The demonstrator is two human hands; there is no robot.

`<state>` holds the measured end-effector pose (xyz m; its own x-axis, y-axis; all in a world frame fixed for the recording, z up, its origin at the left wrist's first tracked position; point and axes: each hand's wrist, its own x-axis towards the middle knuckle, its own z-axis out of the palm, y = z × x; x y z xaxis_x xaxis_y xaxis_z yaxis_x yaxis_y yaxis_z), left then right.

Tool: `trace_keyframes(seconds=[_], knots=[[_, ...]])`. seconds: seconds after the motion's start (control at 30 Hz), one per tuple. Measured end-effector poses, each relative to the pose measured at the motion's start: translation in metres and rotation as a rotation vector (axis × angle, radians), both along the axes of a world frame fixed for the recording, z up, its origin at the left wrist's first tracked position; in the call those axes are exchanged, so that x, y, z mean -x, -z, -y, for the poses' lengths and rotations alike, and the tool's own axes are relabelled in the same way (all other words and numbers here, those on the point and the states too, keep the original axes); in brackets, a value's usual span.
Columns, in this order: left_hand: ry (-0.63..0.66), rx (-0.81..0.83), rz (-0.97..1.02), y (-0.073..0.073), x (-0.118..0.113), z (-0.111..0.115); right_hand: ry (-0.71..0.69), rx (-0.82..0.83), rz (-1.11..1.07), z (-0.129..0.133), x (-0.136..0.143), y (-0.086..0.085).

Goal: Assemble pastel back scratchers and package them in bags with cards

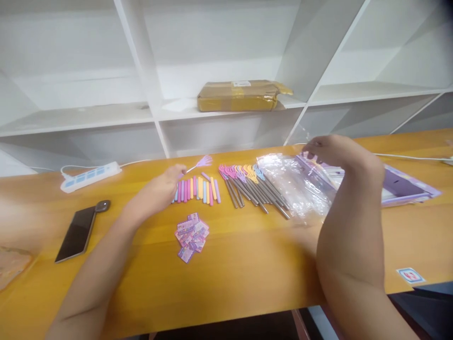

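My left hand (pixel 166 185) is closed on a back scratcher (pixel 204 161) with a purple hand-shaped head and a metal rod, held over a row of coloured handle tubes (pixel 193 189). To the right lies a pile of back scratchers (pixel 255 186) with pink, purple, yellow and blue heads and metal rods. My right hand (pixel 327 148) bends down over the far edge of a heap of clear plastic bags (pixel 295 184), its fingers pinched together. A faint clear film shows near those fingertips, probably part of a bag. Small printed purple cards (pixel 193 236) lie in a loose pile in front.
An open purple box (pixel 406 186) sits at the right behind my forearm. On the left are a power strip (pixel 91 176), a dark phone or tablet (pixel 77 233) and a mouse (pixel 103 206). A taped cardboard box (pixel 240 96) rests on the white shelf (pixel 120 113) behind the table.
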<state>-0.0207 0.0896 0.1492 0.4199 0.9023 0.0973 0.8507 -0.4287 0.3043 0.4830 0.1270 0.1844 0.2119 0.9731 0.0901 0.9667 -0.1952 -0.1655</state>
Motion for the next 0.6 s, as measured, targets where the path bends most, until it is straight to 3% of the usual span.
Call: trace_keyframes(seconds=[0.07, 0.17, 0.27, 0.37, 0.47, 0.6], knots=[[0.041, -0.044, 0.061, 0.001, -0.005, -0.003, -0.058, -0.006, -0.135, 0.019, 0.020, -0.016], [0.035, 0.013, 0.161, 0.001, -0.019, 0.000, -0.330, -0.149, -0.488, 0.039, 0.060, -0.029], [0.140, 0.165, 0.330, 0.002, -0.039, 0.013, -0.638, -0.250, -0.790, 0.047, 0.102, -0.029], [0.230, 0.279, 0.488, 0.003, -0.056, 0.026, -0.834, -0.171, -0.960, 0.051, 0.140, -0.023], [0.222, 0.323, 0.598, 0.003, -0.063, 0.033, -0.887, -0.077, -1.050, 0.059, 0.173, -0.013], [0.238, 0.432, 0.608, 0.006, -0.066, 0.038, -0.854, -0.169, -1.167, 0.067, 0.205, -0.001]])
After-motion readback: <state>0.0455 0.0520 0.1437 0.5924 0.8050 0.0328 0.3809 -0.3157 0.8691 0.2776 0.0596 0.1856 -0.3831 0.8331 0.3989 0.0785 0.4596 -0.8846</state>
